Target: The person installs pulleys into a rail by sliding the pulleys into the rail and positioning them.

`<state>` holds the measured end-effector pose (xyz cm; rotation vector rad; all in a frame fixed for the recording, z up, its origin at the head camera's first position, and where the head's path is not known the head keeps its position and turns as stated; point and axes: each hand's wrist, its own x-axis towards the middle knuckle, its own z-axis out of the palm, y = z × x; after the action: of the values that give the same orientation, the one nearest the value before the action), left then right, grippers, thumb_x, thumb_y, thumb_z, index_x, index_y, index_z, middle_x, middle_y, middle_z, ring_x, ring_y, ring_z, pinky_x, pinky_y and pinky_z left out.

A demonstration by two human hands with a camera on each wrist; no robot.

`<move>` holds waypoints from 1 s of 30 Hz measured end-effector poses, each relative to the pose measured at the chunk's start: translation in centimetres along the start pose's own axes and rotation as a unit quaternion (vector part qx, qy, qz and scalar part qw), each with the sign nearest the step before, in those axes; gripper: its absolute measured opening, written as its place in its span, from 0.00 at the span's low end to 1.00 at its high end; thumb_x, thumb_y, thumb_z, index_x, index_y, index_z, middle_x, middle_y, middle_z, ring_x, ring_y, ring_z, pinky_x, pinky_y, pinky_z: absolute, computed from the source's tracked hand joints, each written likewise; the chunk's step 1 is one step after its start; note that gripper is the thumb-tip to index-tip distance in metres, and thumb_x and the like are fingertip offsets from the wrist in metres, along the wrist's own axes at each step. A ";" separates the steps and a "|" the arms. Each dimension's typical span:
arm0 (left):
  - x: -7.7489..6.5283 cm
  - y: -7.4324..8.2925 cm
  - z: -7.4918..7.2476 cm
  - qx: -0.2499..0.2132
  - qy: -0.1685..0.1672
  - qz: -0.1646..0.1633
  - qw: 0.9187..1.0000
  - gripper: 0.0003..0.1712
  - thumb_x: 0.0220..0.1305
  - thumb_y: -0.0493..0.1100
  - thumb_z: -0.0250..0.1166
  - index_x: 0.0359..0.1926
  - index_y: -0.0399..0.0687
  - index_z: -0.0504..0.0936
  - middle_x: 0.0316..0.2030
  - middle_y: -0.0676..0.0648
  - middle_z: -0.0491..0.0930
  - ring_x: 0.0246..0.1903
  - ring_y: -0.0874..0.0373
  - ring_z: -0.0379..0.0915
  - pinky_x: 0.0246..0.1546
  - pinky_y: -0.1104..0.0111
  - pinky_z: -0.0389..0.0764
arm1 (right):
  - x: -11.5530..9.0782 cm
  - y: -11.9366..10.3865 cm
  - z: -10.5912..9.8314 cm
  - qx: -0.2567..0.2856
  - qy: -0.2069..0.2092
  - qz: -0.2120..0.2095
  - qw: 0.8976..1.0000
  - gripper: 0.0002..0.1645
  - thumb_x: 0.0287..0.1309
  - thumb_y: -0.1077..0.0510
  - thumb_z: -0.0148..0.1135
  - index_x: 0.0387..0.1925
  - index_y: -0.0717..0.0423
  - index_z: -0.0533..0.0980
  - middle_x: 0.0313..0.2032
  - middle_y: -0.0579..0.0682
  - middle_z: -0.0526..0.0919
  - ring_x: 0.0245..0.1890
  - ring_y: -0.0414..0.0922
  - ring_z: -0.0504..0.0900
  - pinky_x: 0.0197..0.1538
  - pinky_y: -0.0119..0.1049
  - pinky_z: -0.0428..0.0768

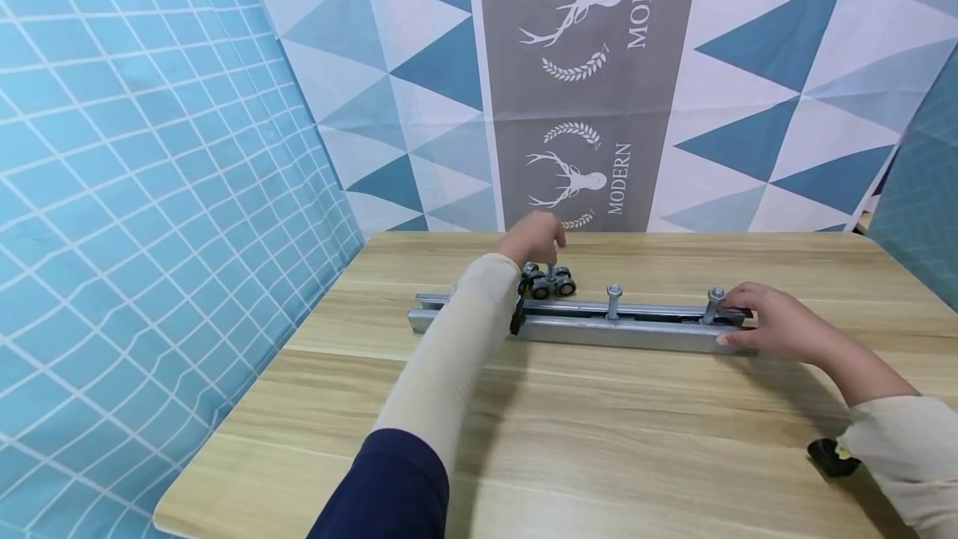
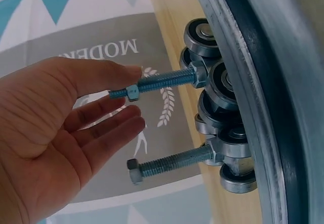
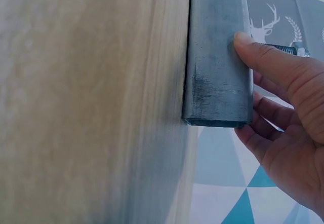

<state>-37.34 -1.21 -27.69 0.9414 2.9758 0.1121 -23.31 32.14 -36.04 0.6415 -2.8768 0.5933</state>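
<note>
A steel channel rail lies lengthwise on the table, its slot facing up. Two bolts stand upright out of the slot, the second beside my right hand. That hand grips the rail's right end, thumb on the near wall and fingers on the far side. Behind the rail, two wheeled roller trolleys sit side by side, each with a threaded bolt. My left hand pinches one trolley's bolt near its tip between thumb and index finger. The other trolley's bolt is untouched.
The wood-grain table has its back edge against a patterned cloth with deer prints. Blue checked sheeting hangs along the left side. My left forearm crosses over the rail's left part and hides some of it.
</note>
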 end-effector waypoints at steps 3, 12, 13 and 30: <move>0.3 -0.1 0.2 -0.008 -0.003 -0.009 1.000 0.19 0.50 0.29 0.68 0.44 0.47 0.88 0.47 0.51 0.83 0.50 0.56 0.76 0.49 0.68 0.77 | 0.0 0.0 -0.1 0.000 0.002 0.000 1.000 0.33 0.47 0.53 0.75 0.50 0.72 0.77 0.48 0.68 0.77 0.48 0.65 0.76 0.45 0.59 0.77; 1.0 0.4 0.0 -0.010 -0.023 -0.029 0.999 0.12 0.50 0.26 0.63 0.24 0.49 0.83 0.28 0.53 0.79 0.30 0.59 0.72 0.30 0.70 0.76 | -0.1 -0.1 -0.1 0.004 -0.002 0.008 1.000 0.33 0.48 0.53 0.75 0.50 0.72 0.77 0.49 0.68 0.76 0.49 0.65 0.76 0.45 0.58 0.77; 1.1 0.5 0.0 -0.009 -0.027 -0.032 0.999 0.13 0.49 0.26 0.61 0.21 0.49 0.81 0.25 0.52 0.78 0.27 0.59 0.70 0.27 0.70 0.74 | -0.1 -0.1 -0.1 0.003 -0.002 0.007 1.000 0.33 0.48 0.53 0.75 0.50 0.72 0.77 0.49 0.68 0.76 0.49 0.66 0.76 0.45 0.59 0.77; 1.4 0.5 0.2 -0.024 -0.056 -0.054 0.997 0.12 0.45 0.27 0.58 0.17 0.48 0.75 0.21 0.50 0.79 0.19 0.58 0.74 0.19 0.70 0.75 | 0.0 -0.3 -0.1 -0.004 -0.004 0.007 1.000 0.32 0.47 0.54 0.75 0.49 0.71 0.78 0.48 0.66 0.77 0.49 0.64 0.76 0.47 0.59 0.76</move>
<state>-38.16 -0.04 -27.86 0.7541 2.8996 0.1247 -23.13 31.93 -35.85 0.6257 -2.8915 0.5827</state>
